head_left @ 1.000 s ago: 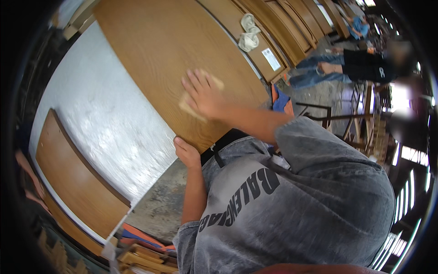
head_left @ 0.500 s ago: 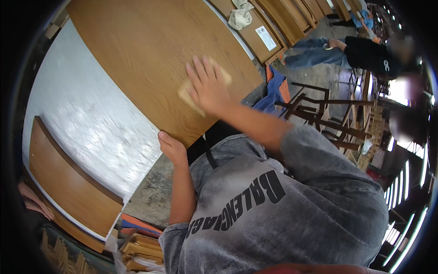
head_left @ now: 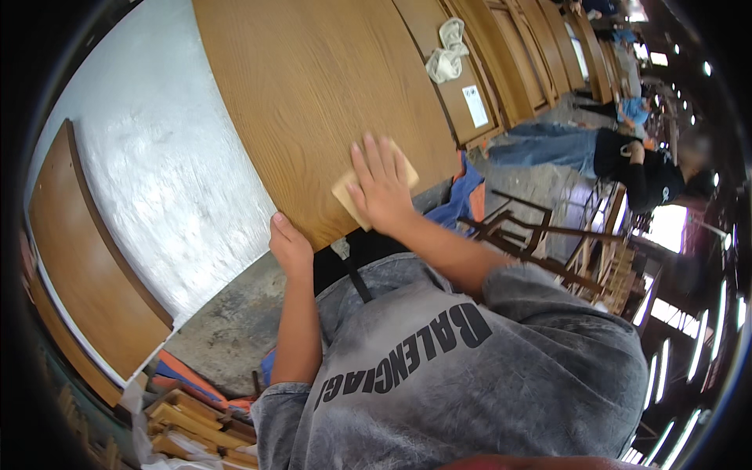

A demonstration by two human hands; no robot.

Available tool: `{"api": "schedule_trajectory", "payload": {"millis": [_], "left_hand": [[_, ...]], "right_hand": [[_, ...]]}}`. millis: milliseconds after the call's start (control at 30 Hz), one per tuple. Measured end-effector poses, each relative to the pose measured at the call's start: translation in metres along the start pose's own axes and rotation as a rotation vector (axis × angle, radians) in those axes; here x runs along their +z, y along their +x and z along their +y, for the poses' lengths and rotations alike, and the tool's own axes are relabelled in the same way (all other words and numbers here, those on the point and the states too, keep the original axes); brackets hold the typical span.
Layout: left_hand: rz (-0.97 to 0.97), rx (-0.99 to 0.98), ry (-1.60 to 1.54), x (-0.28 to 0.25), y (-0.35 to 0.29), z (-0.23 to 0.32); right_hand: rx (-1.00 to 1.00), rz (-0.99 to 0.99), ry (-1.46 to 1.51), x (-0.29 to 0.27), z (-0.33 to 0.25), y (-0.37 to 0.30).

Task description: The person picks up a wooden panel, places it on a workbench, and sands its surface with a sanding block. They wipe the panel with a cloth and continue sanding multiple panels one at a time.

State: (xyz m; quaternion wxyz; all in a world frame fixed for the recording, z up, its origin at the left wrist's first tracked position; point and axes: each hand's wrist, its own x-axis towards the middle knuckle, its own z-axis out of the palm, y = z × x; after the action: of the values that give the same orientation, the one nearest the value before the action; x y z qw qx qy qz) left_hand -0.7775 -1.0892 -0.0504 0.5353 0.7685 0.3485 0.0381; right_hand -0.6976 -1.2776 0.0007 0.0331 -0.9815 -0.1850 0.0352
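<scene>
A large brown wood-grain board [head_left: 313,86] lies flat before me. My right hand [head_left: 381,184] rests palm down on a flat tan rectangular pad [head_left: 350,197], pressing it to the board close to the near edge. Its fingers lie nearly straight across the pad, which shows on both sides of the hand. I cannot tell if the pad is sandpaper or a sponge. At the board's near left corner my left hand [head_left: 290,244] grips the edge, thumb on top and the other fingers hidden beneath.
A silvery-white covered surface [head_left: 172,157] extends left of the board, bearing a curved brown panel [head_left: 94,266]. A whitish cloth [head_left: 446,59] lies on another panel beyond. Dark chair frames [head_left: 533,235] stand at right, near a person in jeans [head_left: 548,149]. Wooden pieces [head_left: 192,423] are stacked at lower left.
My right hand has slid the pad toward the board's near edge. My left hand keeps its grip on the corner. The whole view has shifted and turned slightly.
</scene>
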Motion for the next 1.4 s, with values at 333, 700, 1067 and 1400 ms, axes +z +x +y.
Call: {"api": "schedule_trajectory", "payload": {"millis": [333,700,1067,1400], "left_hand": [[-0.006,0.024,0.014,-0.004,0.002,0.011],[0.007,-0.004,0.062,0.002,-0.003,0.009],[0.361,0.119,0.478,0.041,-0.039,0.05],[0.213,0.187,0.966,0.068,-0.041,0.084]], "right_hand": [[0.113,0.313,0.001,-0.012,0.067,0.127],[0.142,0.229,0.047,-0.023,0.094,0.124],[-0.093,0.002,0.136,-0.034,0.151,0.006],[-0.104,0.163,0.127,-0.045,0.153,0.195]]}}
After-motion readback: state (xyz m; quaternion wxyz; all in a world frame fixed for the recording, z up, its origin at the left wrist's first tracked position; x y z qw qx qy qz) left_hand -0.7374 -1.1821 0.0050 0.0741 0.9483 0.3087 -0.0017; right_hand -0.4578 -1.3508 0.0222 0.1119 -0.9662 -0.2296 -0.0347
